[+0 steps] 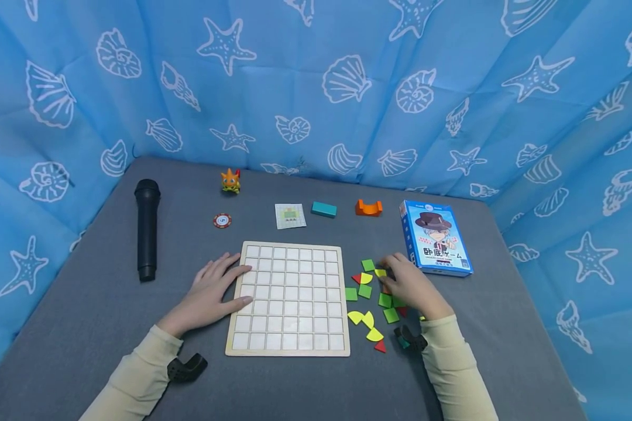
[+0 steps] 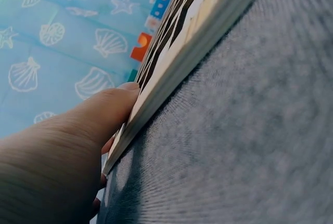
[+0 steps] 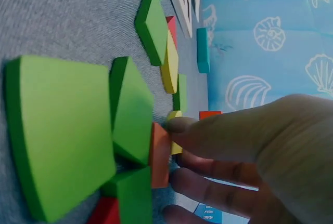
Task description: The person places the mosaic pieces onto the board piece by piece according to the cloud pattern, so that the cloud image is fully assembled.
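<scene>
A pale wooden grid board (image 1: pixel 292 355) with white squares lies flat on the table. My left hand (image 1: pixel 208 294) rests at its left edge, fingers spread and thumb on the frame. In the left wrist view, the thumb (image 2: pixel 117 104) lies along the wooden rim (image 2: pixel 171 78). Right of the board, my right hand (image 1: pixel 413 286) reaches among loose pieces and pinches a yellow quarter-round piece (image 3: pixel 176 135) between thumb and index finger. Beside those fingers are an orange piece (image 3: pixel 159 154) and several green square pieces (image 3: pixel 62 135). A red triangle (image 1: pixel 380 346) lies nearest the front.
A black microphone (image 1: pixel 147 231) lies at the left. Along the back are a small orange figurine (image 1: pixel 230 181), a poker chip (image 1: pixel 222 220), a pattern card (image 1: pixel 290 216), a teal block (image 1: pixel 323 210) and an orange notched block (image 1: pixel 368 208). A blue game box (image 1: pixel 437 238) lies beyond the right hand.
</scene>
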{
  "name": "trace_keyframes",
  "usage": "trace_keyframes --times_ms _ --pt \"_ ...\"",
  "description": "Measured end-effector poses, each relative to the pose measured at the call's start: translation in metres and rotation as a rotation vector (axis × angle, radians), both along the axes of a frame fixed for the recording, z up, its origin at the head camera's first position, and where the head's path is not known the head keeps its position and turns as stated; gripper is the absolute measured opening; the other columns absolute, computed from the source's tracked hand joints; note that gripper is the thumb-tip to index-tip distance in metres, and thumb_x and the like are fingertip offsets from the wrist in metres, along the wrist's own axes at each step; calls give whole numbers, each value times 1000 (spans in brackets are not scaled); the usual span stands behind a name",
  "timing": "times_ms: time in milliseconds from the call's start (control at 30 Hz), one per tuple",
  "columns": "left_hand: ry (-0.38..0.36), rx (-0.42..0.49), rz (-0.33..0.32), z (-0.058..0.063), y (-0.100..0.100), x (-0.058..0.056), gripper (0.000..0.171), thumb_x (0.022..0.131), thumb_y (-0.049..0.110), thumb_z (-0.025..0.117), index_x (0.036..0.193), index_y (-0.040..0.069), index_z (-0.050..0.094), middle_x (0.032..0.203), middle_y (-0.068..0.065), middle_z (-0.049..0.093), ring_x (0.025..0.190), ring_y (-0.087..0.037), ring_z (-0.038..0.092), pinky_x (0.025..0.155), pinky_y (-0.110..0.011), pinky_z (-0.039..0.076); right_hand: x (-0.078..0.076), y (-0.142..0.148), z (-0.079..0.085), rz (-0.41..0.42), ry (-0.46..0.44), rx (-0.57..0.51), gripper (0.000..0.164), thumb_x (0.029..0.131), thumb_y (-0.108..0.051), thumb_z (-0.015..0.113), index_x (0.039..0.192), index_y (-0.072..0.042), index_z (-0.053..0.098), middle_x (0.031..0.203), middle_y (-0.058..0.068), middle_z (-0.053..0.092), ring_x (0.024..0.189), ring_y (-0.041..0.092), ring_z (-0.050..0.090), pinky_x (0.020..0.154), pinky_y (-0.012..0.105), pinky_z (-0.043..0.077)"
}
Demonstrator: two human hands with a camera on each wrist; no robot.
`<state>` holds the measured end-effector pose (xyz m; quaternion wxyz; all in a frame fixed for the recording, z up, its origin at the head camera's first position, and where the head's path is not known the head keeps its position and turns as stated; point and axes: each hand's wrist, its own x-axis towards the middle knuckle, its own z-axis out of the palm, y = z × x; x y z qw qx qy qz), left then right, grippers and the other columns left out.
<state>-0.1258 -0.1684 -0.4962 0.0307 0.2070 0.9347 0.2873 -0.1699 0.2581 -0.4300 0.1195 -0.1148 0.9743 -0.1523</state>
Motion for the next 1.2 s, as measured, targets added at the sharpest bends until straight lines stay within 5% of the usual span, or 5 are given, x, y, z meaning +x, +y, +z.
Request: trace_keyframes --times_ms 300,533,1200 --pt "-12 11 6 0 1 -1 69 86 59 60 144 25 42 157 -9 23 146 -33 12 112 -59 6 -3 1 -7 -27 53 4 29 94 -25 63 115 -6 61 105 10 59 85 21 55 80 42 52" --pt "-22 22 1 2 1 -1 69 86 60 60 142 23 43 156 -10 24 146 -33 12 112 -59 7 -2 4 -4 -12 4 -16 38 93 -24 64 124 -6 57 110 13 57 88 22 55 80 42 53" --pt "-35 20 14 2 -1 -1 68 86 60 61 142 24 45 156 -7 25 146 -32 13 112 -59 7 -5 -3 -1 -37 8 42 36 92 -29 65 115 -2 59 97 9 57 78 19 52 69 34 49"
